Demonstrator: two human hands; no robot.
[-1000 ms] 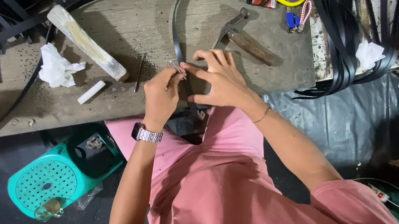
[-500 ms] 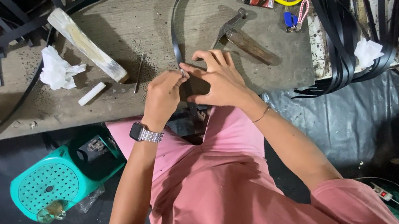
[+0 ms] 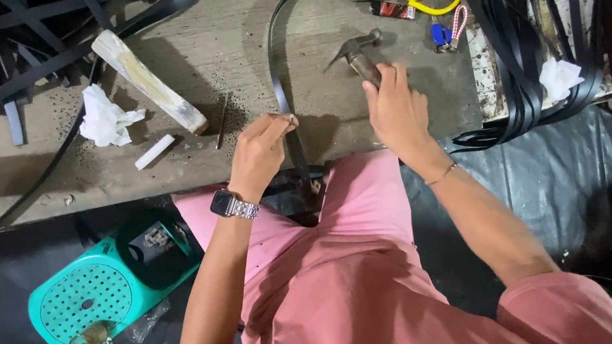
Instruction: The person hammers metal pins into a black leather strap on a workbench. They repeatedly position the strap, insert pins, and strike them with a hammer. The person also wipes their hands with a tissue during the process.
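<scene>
Right hand (image 3: 396,106), formerly at the black strap (image 3: 278,79), now closed around hammer (image 3: 357,55); left hand (image 3: 261,150) pinches strap on table (image 3: 237,37).

Looking almost straight down from the head, one view only, so sharing nothing with any other. Facing the bench (image 3: 225,63), which is filling the far half of the picture, with its near edge crossing mid-frame. Sitting close above: pink lap and forearms taking up the near centre, left hand (image 3: 261,150) and right hand (image 3: 393,106) landing just past mid-height. Catching dark floor and a green stool (image 3: 98,292) near left, black sheeting near right, and hanging straps (image 3: 527,26) far right.
</scene>
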